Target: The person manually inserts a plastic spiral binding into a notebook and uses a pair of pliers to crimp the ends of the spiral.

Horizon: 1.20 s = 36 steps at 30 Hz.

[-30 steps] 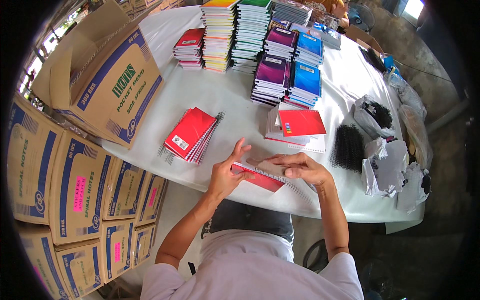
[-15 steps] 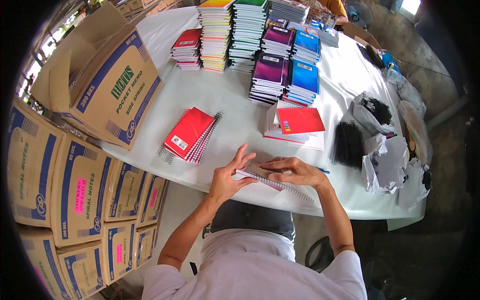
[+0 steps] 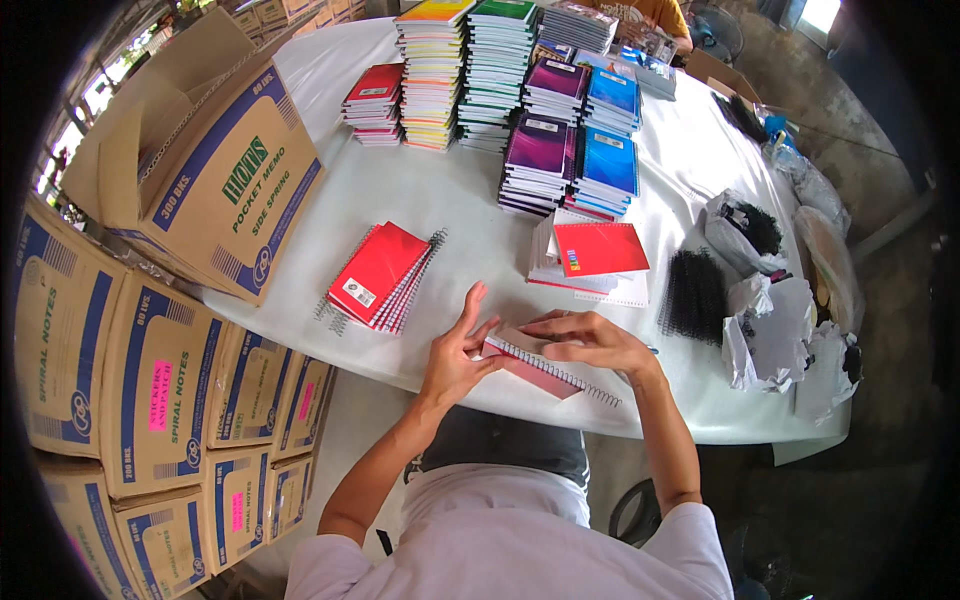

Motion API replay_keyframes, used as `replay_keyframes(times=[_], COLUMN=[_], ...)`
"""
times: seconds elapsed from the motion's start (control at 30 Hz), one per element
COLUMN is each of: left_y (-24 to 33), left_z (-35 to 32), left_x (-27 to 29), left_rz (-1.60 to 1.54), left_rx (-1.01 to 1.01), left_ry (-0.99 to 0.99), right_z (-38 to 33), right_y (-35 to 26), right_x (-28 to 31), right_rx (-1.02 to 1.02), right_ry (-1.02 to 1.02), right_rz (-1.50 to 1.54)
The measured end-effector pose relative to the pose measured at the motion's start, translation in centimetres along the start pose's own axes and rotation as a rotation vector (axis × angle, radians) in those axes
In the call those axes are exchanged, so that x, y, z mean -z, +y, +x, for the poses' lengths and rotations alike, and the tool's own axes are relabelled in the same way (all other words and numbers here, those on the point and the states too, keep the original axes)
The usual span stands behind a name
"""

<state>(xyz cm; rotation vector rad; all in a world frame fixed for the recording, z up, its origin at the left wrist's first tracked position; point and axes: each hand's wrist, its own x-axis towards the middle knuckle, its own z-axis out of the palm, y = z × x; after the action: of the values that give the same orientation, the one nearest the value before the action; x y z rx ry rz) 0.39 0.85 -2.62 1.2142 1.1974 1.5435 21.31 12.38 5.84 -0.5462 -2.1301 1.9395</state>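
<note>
A small spiral notebook (image 3: 548, 380) is held tilted at the table's near edge, its red cover on the side toward me. A black wire coil runs along its upper edge, and the coil's loose end (image 3: 606, 397) sticks out past the right corner. My left hand (image 3: 458, 358) grips the notebook's left end, one finger pointing up and away. Bent over the far side, my right hand (image 3: 590, 342) holds the notebook by its back; some of its fingertips are hidden. A blue pen, mostly hidden, lies by my right wrist.
Red spiral notebooks (image 3: 378, 272) lie fanned at left; red covers and loose pages (image 3: 600, 250) sit ahead. Tall notebook stacks (image 3: 498, 70) stand at the back. Black coils (image 3: 694, 295) and torn paper wrapping (image 3: 770, 330) lie right. Cartons (image 3: 235, 190) crowd the left. Someone (image 3: 655, 15) sits opposite.
The notebook has tipped so that more of its red cover and coil edge shows. My left hand has turned slightly, its raised finger pointing higher. My right hand stays on the far side.
</note>
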Motion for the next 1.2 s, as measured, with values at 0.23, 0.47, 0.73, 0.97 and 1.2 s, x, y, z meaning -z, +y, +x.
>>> replay_keyframes(times=[0.23,0.47,0.73,0.97,1.2], left_y=[0.4,0.6,6.4,5.1,2.6], left_z=[0.5,0.1,0.8,0.4,-1.4], left_x=[-0.1,0.7,5.0,2.5,-0.6], left_rz=[0.096,0.092,0.129,0.641,1.044], left_rx=[-0.009,0.024,0.131,-0.194,-0.289], left_ry=[0.035,-0.143,0.002,-0.156,-0.082], right_z=[0.8,0.3,-4.4,-5.4,-9.2], right_y=[-1.2,-0.3,2.2,4.0,8.0], right_x=[-0.9,-0.7,0.4,-4.0,-3.8], right_rx=[-0.005,-0.041,-0.050,-0.083,-0.150], right_ry=[0.004,0.172,0.519,0.603,0.835], right_rz=[-0.136,-0.368,-0.472,-1.072,-1.206])
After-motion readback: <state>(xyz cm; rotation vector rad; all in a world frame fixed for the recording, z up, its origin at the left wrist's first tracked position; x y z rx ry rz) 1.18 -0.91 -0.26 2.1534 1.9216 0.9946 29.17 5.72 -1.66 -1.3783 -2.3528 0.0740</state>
